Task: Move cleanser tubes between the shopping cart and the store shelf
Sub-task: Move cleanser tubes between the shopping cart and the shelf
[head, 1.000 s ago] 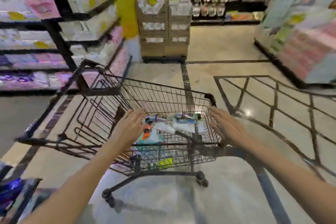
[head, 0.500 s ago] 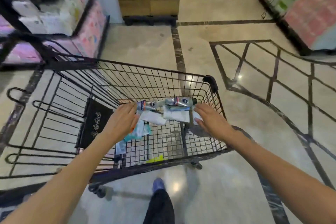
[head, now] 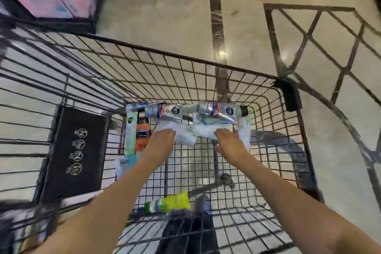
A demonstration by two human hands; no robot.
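Black wire cart (head: 206,64). Silver tubes (head: 218,110) with dark blue roundels; orange-and-black tube (head: 142,132); lime-green tube (head: 175,202). Beige floor (head: 156,16), dark stripes.

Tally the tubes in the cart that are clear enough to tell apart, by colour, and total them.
Silver tubes: 2
Orange tube: 1
Yellow-green tube: 1
Pale green tube: 1
Total: 5
The white packs under the hands are too blurred to count.

Tubes (head: 218,110) in cart (head: 185,57), far end
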